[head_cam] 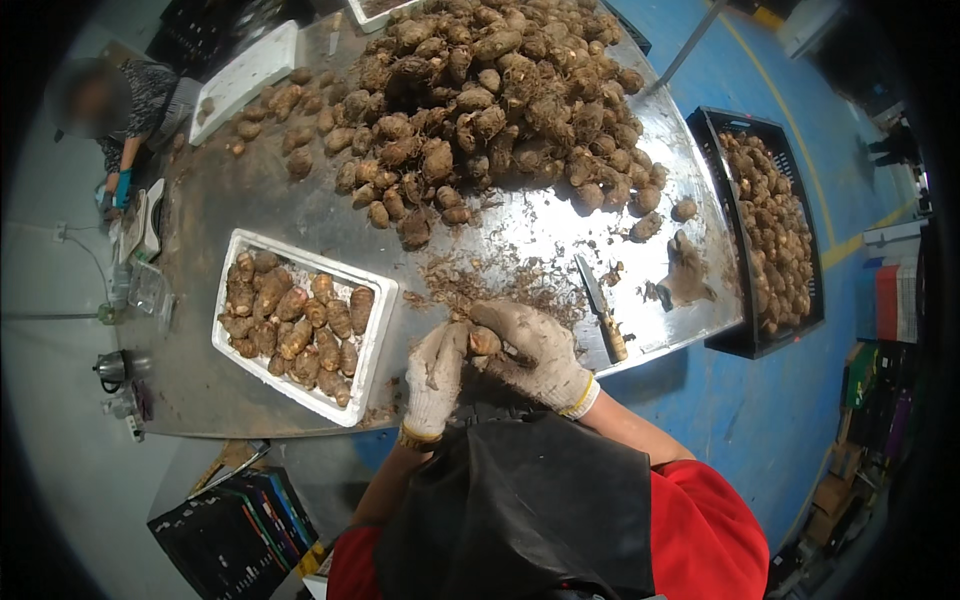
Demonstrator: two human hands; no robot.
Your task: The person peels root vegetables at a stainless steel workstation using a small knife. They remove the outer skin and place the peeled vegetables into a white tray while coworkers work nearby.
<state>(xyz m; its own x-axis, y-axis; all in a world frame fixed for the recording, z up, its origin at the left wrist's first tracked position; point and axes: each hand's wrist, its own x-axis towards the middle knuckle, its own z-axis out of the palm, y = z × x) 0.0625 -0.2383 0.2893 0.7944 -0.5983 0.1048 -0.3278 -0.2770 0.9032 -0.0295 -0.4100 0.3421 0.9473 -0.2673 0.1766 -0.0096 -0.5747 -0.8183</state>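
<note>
My left hand (438,367) and my right hand (534,351), both in soiled white knit gloves, meet over the near edge of a metal table. Between them is a small taro corm (484,341); the right fingers curl around it and the left fingers touch its side. Fibrous peelings (495,289) lie scattered just beyond the hands. Left of them stands a white foam tray (390,300) with several cleaned taro corms (296,337). A knife with a wooden handle (600,304) rests to the right, near a dirty glove (684,271). A large heap of hairy taro corms (495,97) covers the table's far part.
A black plastic crate (720,187) full of corms stands beyond the table's right edge. At the far left, a person (146,105) stands by a white foam lid (247,79) and a scale (150,217). Another knife (334,34) lies near the back. Stacked crates (232,525) stand below left.
</note>
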